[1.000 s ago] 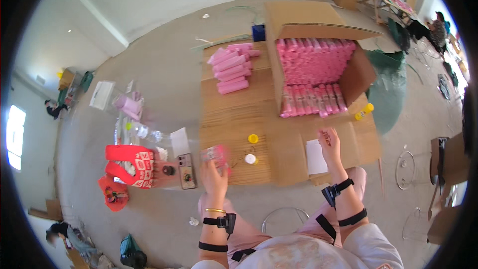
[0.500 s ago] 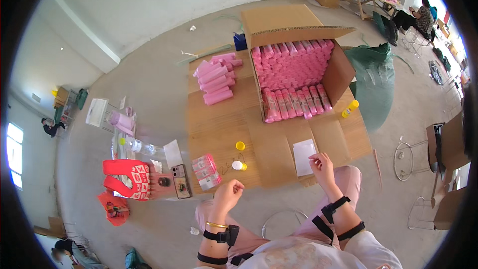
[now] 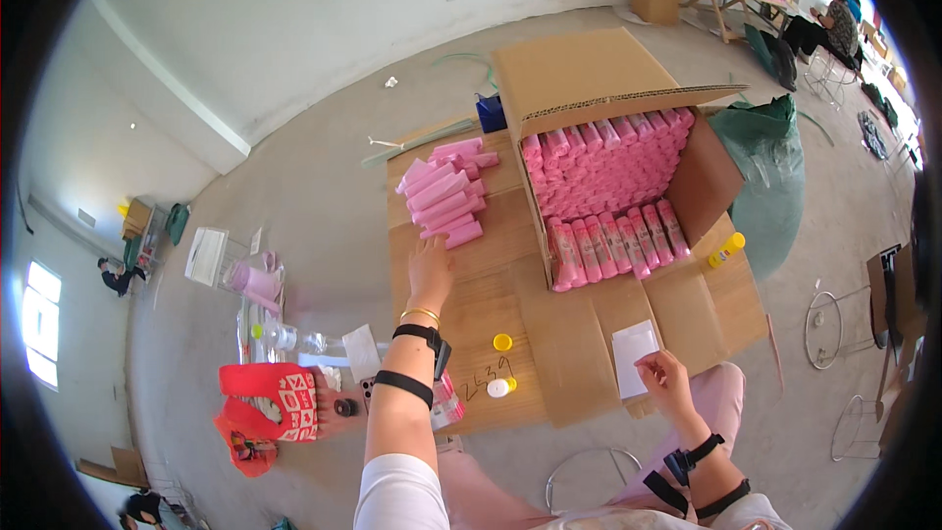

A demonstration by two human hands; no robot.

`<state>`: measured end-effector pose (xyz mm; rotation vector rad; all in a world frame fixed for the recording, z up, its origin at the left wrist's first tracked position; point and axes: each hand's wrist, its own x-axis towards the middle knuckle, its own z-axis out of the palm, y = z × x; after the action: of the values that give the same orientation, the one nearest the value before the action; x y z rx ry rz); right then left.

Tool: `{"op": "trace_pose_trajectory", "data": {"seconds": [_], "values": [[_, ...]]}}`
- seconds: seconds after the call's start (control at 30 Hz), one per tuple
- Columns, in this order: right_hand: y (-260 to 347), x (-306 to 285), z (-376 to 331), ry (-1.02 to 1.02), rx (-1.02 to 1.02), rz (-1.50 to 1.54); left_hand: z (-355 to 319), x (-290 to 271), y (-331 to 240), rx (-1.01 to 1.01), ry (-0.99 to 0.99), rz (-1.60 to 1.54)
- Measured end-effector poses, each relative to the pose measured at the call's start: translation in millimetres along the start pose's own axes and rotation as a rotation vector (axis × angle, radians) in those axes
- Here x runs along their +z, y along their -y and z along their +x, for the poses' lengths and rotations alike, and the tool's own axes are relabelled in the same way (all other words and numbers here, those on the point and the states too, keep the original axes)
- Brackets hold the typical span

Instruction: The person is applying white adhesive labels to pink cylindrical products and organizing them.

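My left hand (image 3: pixel 430 270) is stretched out over the table, its fingers extended at the near edge of a pile of plain pink rolls (image 3: pixel 442 198). It holds nothing that I can see. My right hand (image 3: pixel 669 383) hovers beside some white paper sheets (image 3: pixel 634 353), fingers loosely bent and apart, with nothing visible in them. A large open cardboard box (image 3: pixel 726 172) stands at the far right of the table, packed with pink rolls. Along its near side, a row of wrapped pink rolls (image 3: pixel 618 243) lies side by side.
On the wooden table (image 3: pixel 481 309) are a yellow cap (image 3: pixel 502 342), a small white-topped container (image 3: pixel 500 388), a yellow glue stick (image 3: pixel 726 250) and pink-and-white packs (image 3: pixel 449 407) partly behind my left arm. A red bag (image 3: pixel 265 397) and plastic bottle (image 3: pixel 280 336) sit left. Other people are farther off.
My left hand has moved forward from the near table edge to the pile of pink rolls. The right hand stays by the white sheets. The whole view has shifted slightly.
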<state>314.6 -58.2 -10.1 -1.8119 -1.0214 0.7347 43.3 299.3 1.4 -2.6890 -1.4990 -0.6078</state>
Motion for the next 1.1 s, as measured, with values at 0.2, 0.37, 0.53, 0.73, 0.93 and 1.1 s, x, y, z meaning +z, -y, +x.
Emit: {"op": "trace_pose_trajectory", "data": {"seconds": [0.2, 0.37, 0.53, 0.73, 0.93, 1.1], "values": [[1, 6, 4, 0.048, -0.005, 0.028, 22, 24, 4, 0.023, 0.141, 0.270], [12, 10, 1, 0.080, -0.030, 0.045, 6, 4, 0, 0.088, 0.111, 0.296], [25, 15, -12, 0.109, -0.065, 0.086, -32, -14, -1, 0.011, 0.232, -0.094], [38, 3, -40, 0.124, -0.087, 0.043, -65, -12, -21, 0.026, 0.336, 0.076], [29, -19, -56, 0.057, -0.058, 0.042, -68, -23, -26, -0.047, 0.395, 0.064], [31, -20, -51, 0.060, -0.052, 0.010, -80, -20, -21, -0.077, 0.383, 0.098]]}}
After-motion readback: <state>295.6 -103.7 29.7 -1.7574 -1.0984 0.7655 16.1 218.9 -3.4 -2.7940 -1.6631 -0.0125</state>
